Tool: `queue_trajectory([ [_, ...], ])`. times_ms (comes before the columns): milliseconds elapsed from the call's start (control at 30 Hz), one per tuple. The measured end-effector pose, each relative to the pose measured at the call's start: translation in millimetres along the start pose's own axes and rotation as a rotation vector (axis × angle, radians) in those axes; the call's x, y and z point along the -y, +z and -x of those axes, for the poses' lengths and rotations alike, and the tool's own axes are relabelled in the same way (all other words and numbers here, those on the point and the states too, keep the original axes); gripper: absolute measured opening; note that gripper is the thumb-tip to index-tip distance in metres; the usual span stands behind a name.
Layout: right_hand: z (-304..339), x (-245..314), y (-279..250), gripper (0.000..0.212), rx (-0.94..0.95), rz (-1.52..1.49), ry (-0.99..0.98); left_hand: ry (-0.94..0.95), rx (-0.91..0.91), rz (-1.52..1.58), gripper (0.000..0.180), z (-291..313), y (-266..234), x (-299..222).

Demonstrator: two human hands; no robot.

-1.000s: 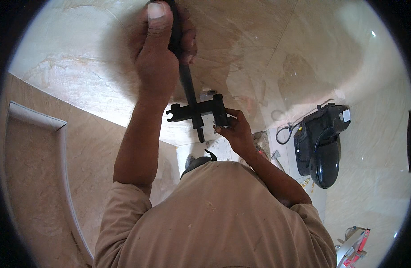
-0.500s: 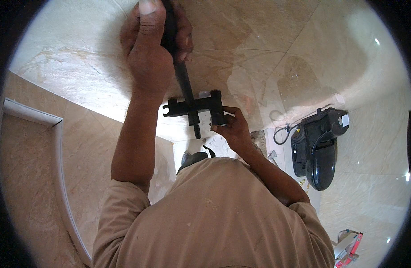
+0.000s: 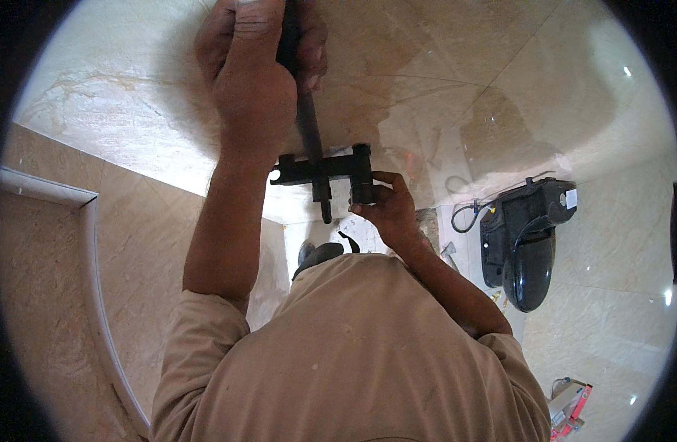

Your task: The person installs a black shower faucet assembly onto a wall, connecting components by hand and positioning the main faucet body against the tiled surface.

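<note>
A black shower mixer (image 3: 298, 174), a horizontal body with short outlets, sits against or close to the beige marbled wall (image 3: 427, 81); contact is unclear. From its middle a black pipe (image 3: 307, 125) runs up to my left hand (image 3: 256, 88). That hand is raised high and closed round the pipe's thicker upper part, thumb on top. Lower down, my right hand (image 3: 392, 211) pinches the round knob (image 3: 362, 193) at the mixer's right end between thumb and fingers. A short spout (image 3: 326, 210) points down from the body's middle. The pipe's top lies outside the picture.
On the right stands a black toilet (image 3: 531, 265), with a dark hose (image 3: 465, 219) curving beside it. A red and grey tool (image 3: 574, 412) lies at the lower right. At left, a pale frame (image 3: 95, 250) edges a tiled recess.
My left hand and the pipe appear slightly farther right, and the mixer's right end sits a little higher. Both hands keep their grips.
</note>
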State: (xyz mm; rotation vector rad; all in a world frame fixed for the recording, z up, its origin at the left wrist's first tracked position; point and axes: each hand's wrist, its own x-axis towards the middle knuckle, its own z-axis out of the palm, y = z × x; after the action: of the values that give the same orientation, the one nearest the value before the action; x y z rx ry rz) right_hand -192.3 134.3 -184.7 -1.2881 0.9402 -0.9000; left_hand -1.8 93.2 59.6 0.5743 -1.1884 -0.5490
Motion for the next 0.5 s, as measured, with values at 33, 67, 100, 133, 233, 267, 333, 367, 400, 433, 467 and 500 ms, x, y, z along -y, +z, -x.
queue_trajectory([
  [33,-0.2,-0.1,0.0,0.069,0.001,-0.038,0.001,-0.004,-0.006,0.042,0.043,0.9,1.6,0.6],
  [67,-0.3,-0.2,0.0,0.069,-0.004,-0.066,0.016,-0.007,-0.007,0.065,0.043,2.3,3.4,0.8],
  [100,-0.4,-0.3,-0.1,0.069,-0.004,-0.077,0.001,-0.01,-0.008,0.088,0.043,3.6,4.8,1.3],
  [133,-0.5,-0.3,-0.4,0.069,0.001,-0.06,0.012,0.001,-0.044,0.077,0.043,5.2,6.4,2.0],
  [233,-1.2,-0.5,-2.0,0.071,0.011,-0.051,0.014,0.062,-0.042,0.013,0.043,3.4,6.7,5.6],
  [267,-1.5,-0.4,-2.6,0.072,0.023,-0.061,0.007,0.086,-0.021,-0.017,0.044,2.6,5.5,6.2],
  [333,-2.6,-0.2,-3.9,0.074,0.027,-0.061,0.015,0.042,-0.022,0.012,0.044,0.9,2.9,7.7],
  [367,-3.3,-0.2,-4.1,0.077,0.032,-0.058,0.019,0.008,-0.029,0.042,0.044,0.9,1.8,8.4],
  [400,-3.8,-0.2,-4.6,0.077,0.028,-0.06,0.018,-0.026,-0.037,0.072,0.044,1.1,0.9,9.5],
  [433,-4.4,-0.2,-4.6,0.078,0.05,-0.04,0.006,-0.014,-0.042,0.079,0.044,1.7,-0.1,10.1],
  [467,-4.5,-0.5,-4.4,0.079,0.056,-0.009,0.002,-0.002,-0.046,0.088,0.044,3.0,-1.5,10.7],
  [500,-3.7,-0.7,-4.7,0.079,0.063,-0.021,-0.011,-0.001,-0.039,0.093,0.044,4.9,-2.6,10.6],
])
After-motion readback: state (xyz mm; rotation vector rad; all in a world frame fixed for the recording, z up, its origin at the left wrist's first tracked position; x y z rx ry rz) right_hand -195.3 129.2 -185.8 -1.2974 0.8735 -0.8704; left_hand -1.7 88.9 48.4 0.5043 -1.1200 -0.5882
